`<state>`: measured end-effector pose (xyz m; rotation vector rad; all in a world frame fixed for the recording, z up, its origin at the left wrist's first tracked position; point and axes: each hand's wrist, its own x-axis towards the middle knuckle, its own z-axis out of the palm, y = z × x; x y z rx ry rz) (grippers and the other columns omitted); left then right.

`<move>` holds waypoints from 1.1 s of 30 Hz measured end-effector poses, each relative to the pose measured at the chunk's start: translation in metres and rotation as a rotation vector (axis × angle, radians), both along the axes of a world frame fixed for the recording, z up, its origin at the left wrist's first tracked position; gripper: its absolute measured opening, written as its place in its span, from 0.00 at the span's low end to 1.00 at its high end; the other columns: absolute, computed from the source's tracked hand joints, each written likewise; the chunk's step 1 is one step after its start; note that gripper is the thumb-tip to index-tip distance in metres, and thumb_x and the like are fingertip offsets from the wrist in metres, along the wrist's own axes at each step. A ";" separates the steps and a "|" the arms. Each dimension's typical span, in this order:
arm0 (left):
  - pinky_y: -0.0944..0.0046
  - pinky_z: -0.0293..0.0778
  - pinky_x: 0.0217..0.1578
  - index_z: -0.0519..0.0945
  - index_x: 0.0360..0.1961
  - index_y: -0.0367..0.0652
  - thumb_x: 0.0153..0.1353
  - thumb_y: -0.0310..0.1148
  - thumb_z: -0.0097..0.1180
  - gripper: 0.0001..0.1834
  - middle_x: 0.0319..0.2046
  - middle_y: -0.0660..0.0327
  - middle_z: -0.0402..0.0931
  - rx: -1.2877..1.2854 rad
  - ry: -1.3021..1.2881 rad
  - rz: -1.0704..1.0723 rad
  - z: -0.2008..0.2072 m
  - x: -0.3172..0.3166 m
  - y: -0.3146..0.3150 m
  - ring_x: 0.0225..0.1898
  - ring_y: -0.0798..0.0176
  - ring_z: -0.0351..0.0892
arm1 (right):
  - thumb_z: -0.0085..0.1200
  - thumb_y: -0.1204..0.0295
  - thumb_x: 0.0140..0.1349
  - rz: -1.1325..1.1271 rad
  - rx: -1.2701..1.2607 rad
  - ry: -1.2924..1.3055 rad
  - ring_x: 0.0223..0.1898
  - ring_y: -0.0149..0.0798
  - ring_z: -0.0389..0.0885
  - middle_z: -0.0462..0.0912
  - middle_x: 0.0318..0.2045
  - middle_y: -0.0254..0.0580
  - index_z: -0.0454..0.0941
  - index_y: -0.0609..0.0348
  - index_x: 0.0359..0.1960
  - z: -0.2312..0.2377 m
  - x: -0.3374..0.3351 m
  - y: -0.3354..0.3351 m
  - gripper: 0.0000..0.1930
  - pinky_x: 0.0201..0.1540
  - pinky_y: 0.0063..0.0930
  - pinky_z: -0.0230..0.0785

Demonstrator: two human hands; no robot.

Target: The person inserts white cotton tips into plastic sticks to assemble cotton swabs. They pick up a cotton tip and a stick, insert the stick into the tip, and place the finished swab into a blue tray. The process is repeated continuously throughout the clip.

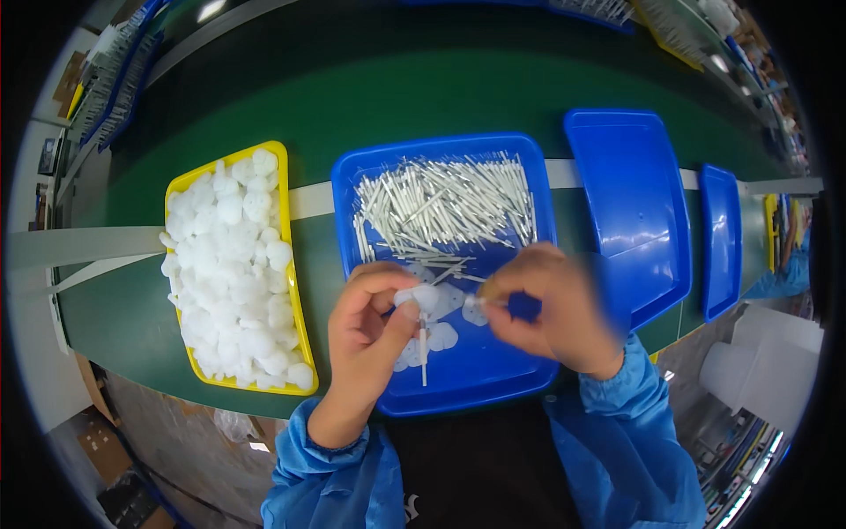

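My left hand is closed, thumb against fingers, on a white round disc. A thin white stick hangs straight down below that disc, at the same fingertips. To the right, my right hand is pinched and partly smeared by motion; something small and whitish shows at its fingertips, too blurred to name. Both hands are over the near half of a blue tray. Several thin white discs lie on the tray floor beneath them. A heap of white sticks with greyish ends fills its far half.
On the left, a yellow tray is piled with white rounded discs. Two more blue trays, a larger one and a narrower-looking one, are at the right on the green table. A pale bar extends in from the left.
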<state>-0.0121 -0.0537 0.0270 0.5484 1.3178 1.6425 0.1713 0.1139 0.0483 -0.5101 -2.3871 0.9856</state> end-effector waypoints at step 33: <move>0.70 0.88 0.49 0.90 0.61 0.36 0.69 0.13 0.68 0.21 0.54 0.57 0.79 -0.022 0.458 0.002 -0.007 0.009 0.013 0.52 0.66 0.86 | 0.73 0.79 0.60 -0.141 -0.012 0.005 0.25 0.41 0.86 0.87 0.24 0.40 0.94 0.58 0.47 -0.003 0.009 -0.027 0.13 0.31 0.34 0.76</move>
